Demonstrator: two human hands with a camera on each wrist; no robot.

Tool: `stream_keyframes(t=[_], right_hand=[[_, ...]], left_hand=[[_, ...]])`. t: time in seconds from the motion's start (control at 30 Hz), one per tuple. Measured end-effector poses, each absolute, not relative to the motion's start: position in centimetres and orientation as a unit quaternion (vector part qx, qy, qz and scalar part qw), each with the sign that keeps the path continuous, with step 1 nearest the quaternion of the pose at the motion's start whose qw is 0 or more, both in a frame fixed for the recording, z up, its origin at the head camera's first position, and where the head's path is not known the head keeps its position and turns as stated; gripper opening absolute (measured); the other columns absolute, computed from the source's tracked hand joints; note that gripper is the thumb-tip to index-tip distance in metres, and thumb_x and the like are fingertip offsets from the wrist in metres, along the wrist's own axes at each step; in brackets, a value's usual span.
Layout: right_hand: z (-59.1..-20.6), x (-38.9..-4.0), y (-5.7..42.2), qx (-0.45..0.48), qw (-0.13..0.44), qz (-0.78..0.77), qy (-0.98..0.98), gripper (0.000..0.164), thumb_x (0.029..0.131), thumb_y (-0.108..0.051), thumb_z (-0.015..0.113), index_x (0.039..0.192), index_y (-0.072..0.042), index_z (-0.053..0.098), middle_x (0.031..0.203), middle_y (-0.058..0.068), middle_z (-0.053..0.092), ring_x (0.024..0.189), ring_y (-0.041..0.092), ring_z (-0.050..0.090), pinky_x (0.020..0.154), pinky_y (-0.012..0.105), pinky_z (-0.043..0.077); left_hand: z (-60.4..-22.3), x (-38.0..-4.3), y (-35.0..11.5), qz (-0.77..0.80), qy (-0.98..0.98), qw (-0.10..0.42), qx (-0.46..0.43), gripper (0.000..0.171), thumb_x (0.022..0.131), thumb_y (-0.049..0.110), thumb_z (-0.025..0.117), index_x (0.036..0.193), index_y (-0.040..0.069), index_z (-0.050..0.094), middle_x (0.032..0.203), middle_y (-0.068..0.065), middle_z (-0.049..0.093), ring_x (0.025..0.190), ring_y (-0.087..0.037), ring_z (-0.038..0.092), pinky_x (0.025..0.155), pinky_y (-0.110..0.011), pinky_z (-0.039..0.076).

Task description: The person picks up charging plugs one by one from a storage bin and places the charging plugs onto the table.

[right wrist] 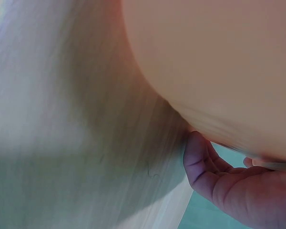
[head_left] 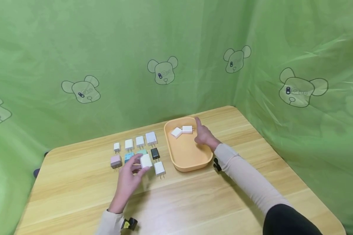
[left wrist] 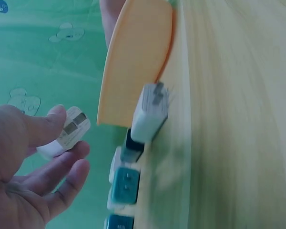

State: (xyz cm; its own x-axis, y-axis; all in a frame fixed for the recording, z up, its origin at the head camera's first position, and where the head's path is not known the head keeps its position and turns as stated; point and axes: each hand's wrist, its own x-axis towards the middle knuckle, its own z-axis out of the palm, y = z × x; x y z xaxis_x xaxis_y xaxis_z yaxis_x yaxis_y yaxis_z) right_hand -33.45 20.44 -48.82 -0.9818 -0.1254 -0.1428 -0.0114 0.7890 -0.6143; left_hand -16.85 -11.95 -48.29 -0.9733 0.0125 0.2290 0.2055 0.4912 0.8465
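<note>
My left hand (head_left: pixel 128 181) pinches a white charger plug (head_left: pixel 146 161) between thumb and fingers, raised over the near rows of chargers. In the left wrist view, two dark port slots show on the end of this charger (left wrist: pixel 75 125). My right hand (head_left: pixel 205 135) grips the right side wall of an orange tray (head_left: pixel 186 153), thumb on the inside. From the right wrist, curled fingers (right wrist: pixel 200 160) show against the tray's outer wall. Inside the tray lie two white chargers, one tilted (head_left: pixel 176 132) and one lying sideways (head_left: pixel 187 130).
Left of the tray, several chargers stand in rows: a white one (head_left: pixel 151 138) at the back, a black one (head_left: pixel 155 153), a blue one (head_left: pixel 128 156), a purple-grey one (head_left: pixel 116 161) and a white one (head_left: pixel 159 168) in front. Green curtains (head_left: pixel 120 65) surround the wooden table (head_left: pixel 76 186).
</note>
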Motion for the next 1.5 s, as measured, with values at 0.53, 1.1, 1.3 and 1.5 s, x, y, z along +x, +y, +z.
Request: stream_keyframes(t=[0.53, 1.1, 1.3, 1.5], right_hand=[[-48.6, -33.3, 20.4, -0.039, 0.082, -0.304, 0.948, 0.11, 0.076, 0.012, 0.061, 0.162, -0.013, -0.004, 0.124, 0.036, 0.058, 0.1, 0.042, 0.063, 0.079, 0.045, 0.061], [-48.8, -33.4, 20.5, -0.029, 0.091, -0.316, 0.944, 0.111, 0.077, 0.014, 0.061, 0.162, -0.015, -0.004, 0.123, 0.034, 0.059, 0.099, 0.041, 0.065, 0.078, 0.044, 0.062], [-48.7, -33.4, 20.5, -0.033, 0.087, -0.313, 0.945, 0.11, 0.077, 0.014, 0.061, 0.162, -0.014, -0.004, 0.119, 0.034, 0.061, 0.094, 0.039, 0.065, 0.077, 0.043, 0.061], [-48.8, -33.5, 20.5, -0.033, 0.088, -0.316, 0.944, 0.111, 0.077, 0.013, 0.061, 0.162, -0.014, -0.004, 0.121, 0.034, 0.06, 0.094, 0.039, 0.065, 0.077, 0.043, 0.062]], left_hand=[[-49.2, -16.1, -14.0, -0.398, -0.916, 0.027, -0.047, 0.054, 0.084, 0.013, 0.08, 0.132, 0.001, 0.059, 0.098, -0.016, 0.076, 0.084, -0.021, 0.072, 0.071, -0.029, 0.061], [-50.5, -15.9, -14.2, -0.382, -0.922, -0.019, -0.059, 0.046, 0.085, 0.015, 0.079, 0.127, 0.008, 0.063, 0.088, -0.005, 0.075, 0.072, -0.009, 0.064, 0.069, -0.026, 0.055], [-50.6, -16.1, -14.3, -0.383, -0.921, -0.019, -0.065, 0.046, 0.085, 0.014, 0.079, 0.128, 0.008, 0.063, 0.087, -0.005, 0.074, 0.073, -0.009, 0.064, 0.07, -0.026, 0.055], [-50.6, -16.1, -14.4, -0.379, -0.923, -0.019, -0.07, 0.046, 0.086, 0.014, 0.079, 0.128, 0.007, 0.063, 0.087, -0.006, 0.074, 0.073, -0.01, 0.063, 0.069, -0.023, 0.053]])
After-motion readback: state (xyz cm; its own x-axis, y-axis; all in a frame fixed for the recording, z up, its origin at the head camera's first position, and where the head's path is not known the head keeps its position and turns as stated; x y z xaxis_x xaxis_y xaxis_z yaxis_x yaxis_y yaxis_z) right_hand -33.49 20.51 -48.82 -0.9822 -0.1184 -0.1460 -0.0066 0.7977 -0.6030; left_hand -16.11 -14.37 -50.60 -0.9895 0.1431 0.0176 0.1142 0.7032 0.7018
